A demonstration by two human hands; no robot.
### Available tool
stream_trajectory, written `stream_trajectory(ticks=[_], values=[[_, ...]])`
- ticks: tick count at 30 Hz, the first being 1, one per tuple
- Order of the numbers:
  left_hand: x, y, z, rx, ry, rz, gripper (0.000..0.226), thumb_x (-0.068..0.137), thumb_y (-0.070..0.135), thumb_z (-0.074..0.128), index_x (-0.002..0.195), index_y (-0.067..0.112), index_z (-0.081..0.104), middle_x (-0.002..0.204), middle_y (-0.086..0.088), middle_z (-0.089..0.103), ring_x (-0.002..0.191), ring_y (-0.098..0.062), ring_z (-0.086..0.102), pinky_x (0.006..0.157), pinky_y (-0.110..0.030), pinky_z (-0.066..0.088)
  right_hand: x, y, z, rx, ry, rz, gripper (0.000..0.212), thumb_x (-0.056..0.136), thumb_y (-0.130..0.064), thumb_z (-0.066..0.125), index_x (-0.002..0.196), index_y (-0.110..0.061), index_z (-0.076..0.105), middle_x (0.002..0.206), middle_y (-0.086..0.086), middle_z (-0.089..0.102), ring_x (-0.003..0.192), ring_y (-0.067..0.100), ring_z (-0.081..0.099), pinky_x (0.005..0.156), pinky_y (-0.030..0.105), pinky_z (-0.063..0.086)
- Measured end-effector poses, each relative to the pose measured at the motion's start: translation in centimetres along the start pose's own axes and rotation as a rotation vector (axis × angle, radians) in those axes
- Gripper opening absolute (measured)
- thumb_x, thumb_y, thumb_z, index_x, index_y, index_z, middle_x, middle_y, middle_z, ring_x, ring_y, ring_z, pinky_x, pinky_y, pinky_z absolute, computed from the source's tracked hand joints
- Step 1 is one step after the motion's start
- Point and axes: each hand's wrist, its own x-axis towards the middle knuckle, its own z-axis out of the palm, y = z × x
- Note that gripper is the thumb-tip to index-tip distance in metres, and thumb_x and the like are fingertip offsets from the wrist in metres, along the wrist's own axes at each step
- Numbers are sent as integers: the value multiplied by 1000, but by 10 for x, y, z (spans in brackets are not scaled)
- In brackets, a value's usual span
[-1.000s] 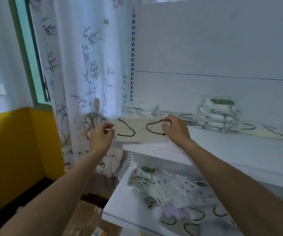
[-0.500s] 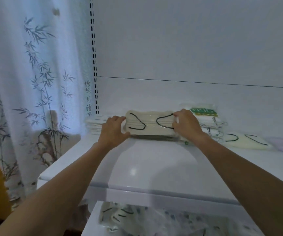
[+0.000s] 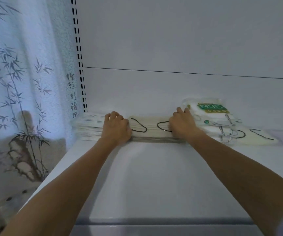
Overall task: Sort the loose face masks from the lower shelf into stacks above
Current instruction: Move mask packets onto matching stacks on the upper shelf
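A cream face mask with black ear loops (image 3: 151,127) lies on top of a low stack at the back of the upper white shelf (image 3: 154,176). My left hand (image 3: 117,127) grips its left end with curled fingers. My right hand (image 3: 182,124) grips its right end the same way. A stack of patterned masks (image 3: 89,126) sits just to the left. A taller pile of packaged masks with a green label (image 3: 212,114) stands just to the right. The lower shelf is out of view.
Further right lies a single cream mask with black loops (image 3: 256,136), flat on the shelf. A slotted upright (image 3: 79,57) runs up the back wall at the left. A bamboo-print curtain (image 3: 21,82) hangs left of the shelf.
Both hands carried the cream mask from the shelf's front edge to the back and set it down on the stack. The view moved closer and the lower shelf dropped out of sight.
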Motion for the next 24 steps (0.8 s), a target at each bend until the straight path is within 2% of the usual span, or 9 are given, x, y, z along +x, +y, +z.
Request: stream_trajectory(ticks=[7,9,10,12,14,16,19,22,24], values=[[1,10,9,6,-157,12,52,91,48,28,120,21,62,141,-12,36,134,-31,20,114,-42,10,0,-7,11,-88,-93,12,32,94,-14,41,123,-11,55,129,10,49,126,28,36,108,43,26],[1,9,8,-12,-159,4,49,91,49,33,125,21,57,145,-14,28,138,-32,14,116,-45,6,0,-10,8,-11,48,38,33,89,-9,46,121,-8,55,126,14,50,120,31,43,98,41,35],[2,9,7,-29,-135,9,50,91,49,33,127,21,54,147,-14,26,138,-32,13,116,-44,6,1,-11,8,42,191,44,33,83,-5,54,115,-5,58,119,16,56,111,32,50,89,39,42],[3,8,4,-98,-36,37,54,89,50,32,127,19,53,146,-12,30,137,-30,17,115,-40,10,1,-11,4,159,351,44,38,57,-1,74,94,-2,67,96,17,66,86,33,62,67,34,50],[4,11,-2,-221,56,89,52,85,46,36,121,15,59,139,-11,40,133,-27,25,108,-36,18,-3,-11,2,271,402,60,47,41,3,78,87,-2,69,86,17,67,75,33,65,59,33,51],[3,19,-8,-311,84,142,45,84,41,45,115,12,63,132,-12,49,127,-28,33,102,-37,26,-14,-9,0,345,412,85,50,42,6,76,91,0,69,88,18,67,77,35,65,60,35,52],[-8,37,-17,-411,74,190,51,76,39,40,111,13,67,125,-12,55,119,-30,42,97,-37,32,-39,5,0,440,386,155,45,47,12,70,92,3,68,88,22,66,79,40,64,60,37,51],[-21,65,-28,-444,34,262,36,87,30,49,116,16,64,127,-9,55,116,-29,44,96,-36,33,-74,29,0,455,416,239,48,45,14,70,92,4,68,84,23,65,77,40,64,59,37,52],[-28,91,-38,-476,47,305,31,88,21,55,118,15,63,127,-10,54,115,-29,45,97,-36,33,-102,48,-4,471,429,289,48,51,13,68,98,4,67,91,24,65,84,40,63,61,37,52]])
